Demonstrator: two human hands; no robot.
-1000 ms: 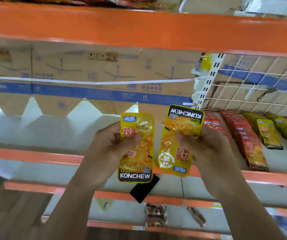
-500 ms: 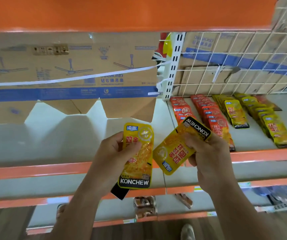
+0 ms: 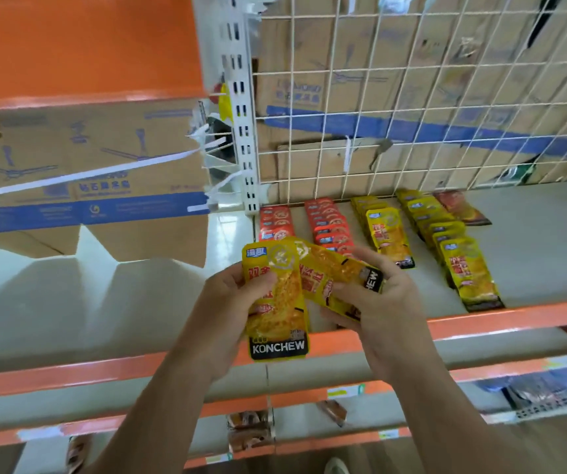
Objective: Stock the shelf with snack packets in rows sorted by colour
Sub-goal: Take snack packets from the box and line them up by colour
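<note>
- The shelf (image 3: 535, 268) ahead of me holds red rows (image 3: 277, 222) and yellow rows (image 3: 389, 234) of packets lying flat, beyond my hands.
- My left hand (image 3: 230, 309) grips the upright packet (image 3: 277, 302), with my thumb across its front.
- My right hand (image 3: 388, 309), fingers curled, pinches the tilted packet (image 3: 336, 271), which overlaps the first.

The left packet (image 3: 277, 302) is yellow with red characters, a blue tag at top and a black band lettered KONCHEW in white. The right packet (image 3: 336, 278) is yellow with a black end. The shelf (image 3: 514, 319) is pale grey with an orange edge and bears 2 red rows (image 3: 331, 224) and 2 yellow rows (image 3: 389, 234). The cardboard (image 3: 87, 165) is brown with a blue stripe; the grid (image 3: 412, 97) is white.
</note>
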